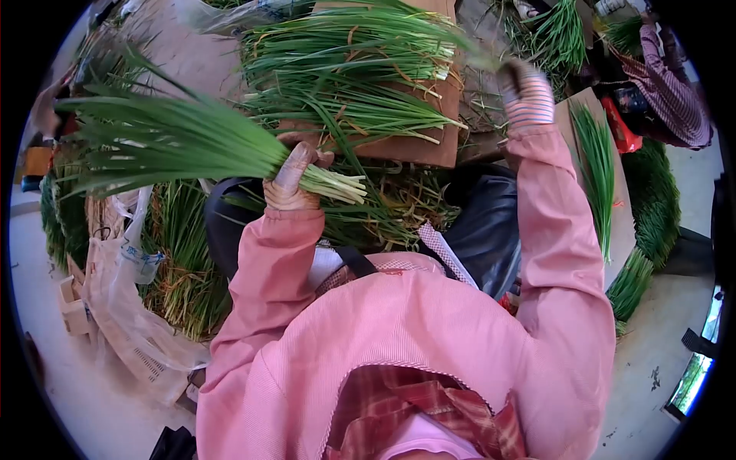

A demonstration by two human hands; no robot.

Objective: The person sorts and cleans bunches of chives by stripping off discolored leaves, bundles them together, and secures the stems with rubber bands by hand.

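Observation:
My left hand, in a soiled light glove, is closed around a thick bunch of garlic chives. The pale stem ends point right and the green leaves fan out to the left. Raised at the right, my right hand wears a striped glove and its fingers are curled. A blurred green streak lies beside its fingertips; what they grip is not clear. Between and beyond my hands, a pile of chives rests on a brown board, stem ends to the right.
Loose leaf scraps lie below the board, by my knees. More chives stand at left beside a clear plastic bag. At right, chives lie on another board. A person's checked sleeve shows at upper right.

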